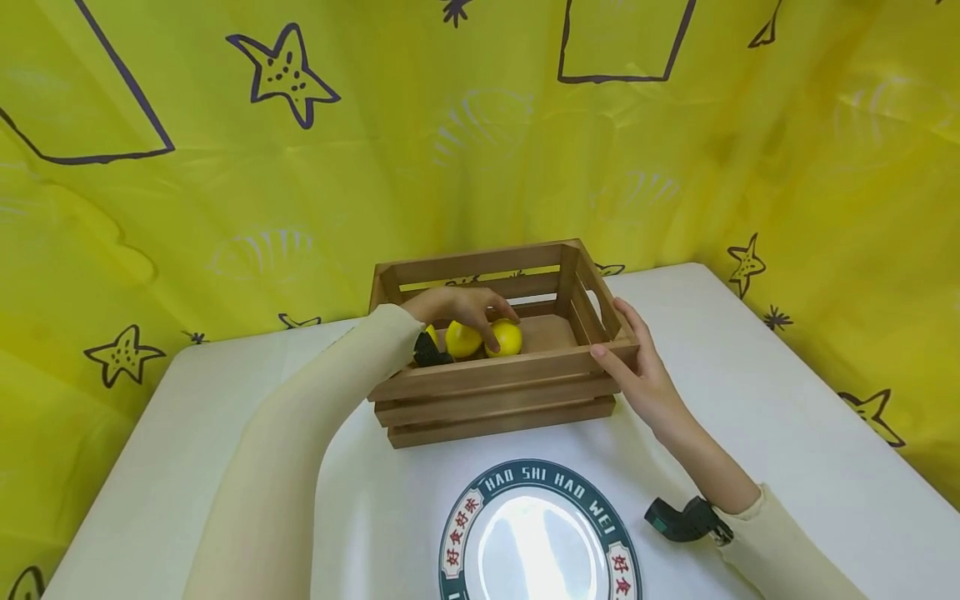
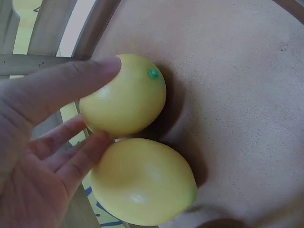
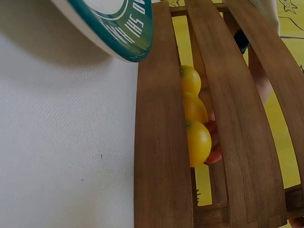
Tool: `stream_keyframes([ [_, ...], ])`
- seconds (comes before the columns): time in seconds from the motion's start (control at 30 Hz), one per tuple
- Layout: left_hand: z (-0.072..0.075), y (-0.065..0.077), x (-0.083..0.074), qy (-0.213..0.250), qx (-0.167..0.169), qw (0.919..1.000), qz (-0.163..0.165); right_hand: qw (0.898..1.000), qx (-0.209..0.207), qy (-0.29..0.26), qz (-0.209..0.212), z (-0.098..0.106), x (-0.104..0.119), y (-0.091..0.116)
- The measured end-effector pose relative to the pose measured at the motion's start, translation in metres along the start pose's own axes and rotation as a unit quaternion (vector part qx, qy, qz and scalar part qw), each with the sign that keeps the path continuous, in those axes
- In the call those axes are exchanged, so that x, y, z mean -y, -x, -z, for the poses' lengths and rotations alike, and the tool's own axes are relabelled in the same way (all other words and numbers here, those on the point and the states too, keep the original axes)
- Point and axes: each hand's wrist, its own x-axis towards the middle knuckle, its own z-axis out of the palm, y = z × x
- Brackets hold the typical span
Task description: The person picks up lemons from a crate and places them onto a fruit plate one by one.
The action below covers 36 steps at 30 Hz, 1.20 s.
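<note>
A slatted wooden crate (image 1: pixel 495 375) sits on the white table. My left hand (image 1: pixel 467 307) reaches into it and holds a yellow lemon (image 2: pixel 123 97) with a green tip, thumb on one side and fingers on the other. Right against those fingers lies a second lemon (image 2: pixel 145 183), on the crate's bottom. Through the slats in the right wrist view, a third lemon (image 3: pixel 191 80) shows in the same row. My right hand (image 1: pixel 647 379) grips the crate's right end, its thumb over the front corner and its fingers at the end wall.
In front of the crate is a round plate (image 1: pixel 600 510) with a dark green lettered rim. A yellow cloth (image 1: pixel 375 183) with starfish drawings hangs behind the table (image 1: pixel 225 433). Black wrist devices (image 1: pixel 690 521) are worn at both cuffs.
</note>
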Motion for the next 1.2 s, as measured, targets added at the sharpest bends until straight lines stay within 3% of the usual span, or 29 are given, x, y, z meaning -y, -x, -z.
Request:
stream_keyframes([
  [0.2, -0.001, 0.001, -0.001, -0.027, 0.016, 0.9994, 0.014, 1.000, 0.005, 0.001, -0.007, -0.001, 0.000, -0.003],
  [0.37, -0.006, 0.005, 0.000, -0.022, 0.004, 0.9995, 0.023, 1.000, 0.007, 0.001, -0.009, -0.004, 0.000, -0.002],
  [0.57, -0.008, 0.001, 0.000, -0.061, -0.005, 0.9981, 0.010, 1.000, 0.000, 0.009, -0.012, -0.004, 0.000, 0.000],
  [0.77, -0.011, -0.004, 0.013, -0.108, 0.004, 0.9938, -0.026, 1.000, 0.001, 0.006, -0.015, -0.010, -0.003, 0.004],
  [1.2, -0.009, -0.013, 0.002, -0.089, -0.015, 0.9950, -0.043, 1.000, -0.014, 0.022, -0.010, 0.000, 0.002, 0.003],
])
